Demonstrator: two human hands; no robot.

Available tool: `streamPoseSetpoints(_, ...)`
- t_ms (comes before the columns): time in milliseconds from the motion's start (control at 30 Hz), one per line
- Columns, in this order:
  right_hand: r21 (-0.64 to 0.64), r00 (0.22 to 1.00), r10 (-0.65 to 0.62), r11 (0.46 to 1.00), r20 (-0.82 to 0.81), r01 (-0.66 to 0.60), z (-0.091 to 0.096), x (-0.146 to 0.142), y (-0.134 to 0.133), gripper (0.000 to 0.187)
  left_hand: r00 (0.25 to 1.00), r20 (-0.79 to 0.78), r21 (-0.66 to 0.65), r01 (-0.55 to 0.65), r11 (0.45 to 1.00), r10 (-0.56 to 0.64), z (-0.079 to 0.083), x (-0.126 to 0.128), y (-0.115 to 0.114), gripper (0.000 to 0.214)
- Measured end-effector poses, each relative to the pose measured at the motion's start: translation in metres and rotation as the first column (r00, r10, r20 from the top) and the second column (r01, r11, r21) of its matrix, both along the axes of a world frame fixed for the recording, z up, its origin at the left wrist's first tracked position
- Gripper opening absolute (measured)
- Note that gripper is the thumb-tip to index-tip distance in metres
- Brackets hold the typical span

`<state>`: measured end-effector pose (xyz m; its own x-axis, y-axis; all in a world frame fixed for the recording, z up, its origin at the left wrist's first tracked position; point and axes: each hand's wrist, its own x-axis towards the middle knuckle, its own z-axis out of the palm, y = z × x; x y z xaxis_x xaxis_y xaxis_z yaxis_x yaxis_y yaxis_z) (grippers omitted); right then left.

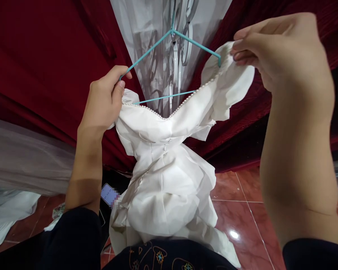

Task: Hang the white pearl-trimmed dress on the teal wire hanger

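Observation:
A white dress [163,176] with a pearl-trimmed neckline hangs in front of me on a thin teal hanger [150,52]. My left hand [107,95] is closed around the left end of the hanger, against the dress's left shoulder. Up at the right, my right hand [267,48] pinches the top of the puffed right sleeve. The hanger's right tip shows just inside that sleeve, close to my fingers. Below the neckline the bodice narrows, and the skirt drapes in folds down towards my lap.
Dark red curtains [45,56] hang on both sides, with white fabric [146,33] and several white hangers [174,63] between them. A phone [109,193] with a lit screen lies at the lower left. Sheer pale cloth [28,153] is at the left, above red floor tiles [242,221].

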<state>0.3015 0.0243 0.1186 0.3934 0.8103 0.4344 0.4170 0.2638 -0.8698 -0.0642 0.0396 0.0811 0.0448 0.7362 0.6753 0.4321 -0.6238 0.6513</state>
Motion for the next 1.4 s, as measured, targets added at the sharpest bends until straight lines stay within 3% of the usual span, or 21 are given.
streamPoseSetpoints(33,0.016,0.997,0.039,0.999,-0.069,-0.038,0.000,-0.003,-0.002,0.015,0.997,-0.078,-0.013,0.021,1.000,-0.022,0.000,0.001,0.000,0.017)
streamPoseSetpoints(100,0.221,0.993,0.088,0.973,-0.073,-0.070,-0.008,-0.007,-0.007,0.023,0.972,-0.223,-0.051,0.067,0.996,-0.076,0.000,0.003,-0.001,0.021)
streamPoseSetpoints(167,0.430,0.986,0.127,0.888,0.112,-0.163,-0.025,-0.013,-0.014,0.027,0.969,-0.244,-0.007,0.049,0.999,-0.049,-0.002,0.006,0.000,0.023)
streamPoseSetpoints(233,0.433,0.901,0.168,0.832,0.399,-0.347,-0.048,-0.023,-0.017,0.026,0.969,-0.246,0.048,0.019,0.999,-0.006,-0.008,0.008,0.002,0.023)
streamPoseSetpoints(300,0.293,0.758,0.199,0.838,0.622,-0.461,-0.074,-0.035,-0.017,0.027,0.972,-0.227,0.115,-0.033,0.993,0.058,-0.017,0.007,0.004,0.022)
streamPoseSetpoints(367,0.219,0.692,0.159,0.879,0.704,-0.424,-0.100,-0.048,-0.014,0.029,0.973,-0.190,0.184,-0.098,0.978,0.133,-0.029,0.005,0.004,0.027)
streamPoseSetpoints(433,0.256,0.716,0.051,0.914,0.697,-0.314,-0.121,-0.060,-0.012,0.027,0.967,-0.147,0.278,-0.161,0.947,0.207,-0.042,0.003,0.003,0.038)
streamPoseSetpoints(533,0.366,0.765,-0.092,0.910,0.638,-0.196,-0.139,-0.073,-0.017,0.028,0.959,-0.053,0.425,-0.230,0.875,0.278,-0.055,0.004,-0.001,0.047)
streamPoseSetpoints(633,0.394,0.789,-0.132,0.907,0.601,-0.149,-0.142,-0.079,-0.026,0.029,0.962,0.015,0.437,-0.253,0.863,0.274,-0.054,0.009,0.000,0.037)
streamPoseSetpoints(867,0.335,0.798,-0.095,0.932,0.595,-0.140,-0.127,-0.078,-0.041,0.020,0.983,0.050,0.317,-0.184,0.930,0.178,-0.037,0.011,0.002,0.043)
streamPoseSetpoints(967,0.286,0.809,-0.039,0.945,0.586,-0.161,-0.123,-0.078,-0.044,0.019,0.971,0.168,0.343,-0.219,0.913,0.169,-0.037,0.002,0.003,0.038)
streamPoseSetpoints(1100,0.287,0.824,-0.017,0.941,0.567,-0.178,-0.124,-0.085,-0.043,0.017,0.850,0.417,0.251,-0.449,0.858,0.323,-0.048,-0.016,-0.002,0.016)
streamPoseSetpoints(1167,0.297,0.826,-0.028,0.939,0.563,-0.171,-0.125,-0.089,-0.041,0.018,0.798,0.494,0.196,-0.490,0.850,0.346,-0.059,-0.019,-0.008,0.017)
streamPoseSetpoints(1267,0.305,0.827,-0.044,0.939,0.560,-0.157,-0.126,-0.088,-0.040,0.018,0.716,0.623,0.095,-0.469,0.878,0.315,-0.075,-0.011,-0.019,0.032)
streamPoseSetpoints(1400,0.318,0.837,-0.060,0.938,0.544,-0.139,-0.126,-0.082,-0.042,0.018,0.478,0.795,-0.251,-0.301,0.920,0.373,-0.091,0.007,-0.031,0.023)
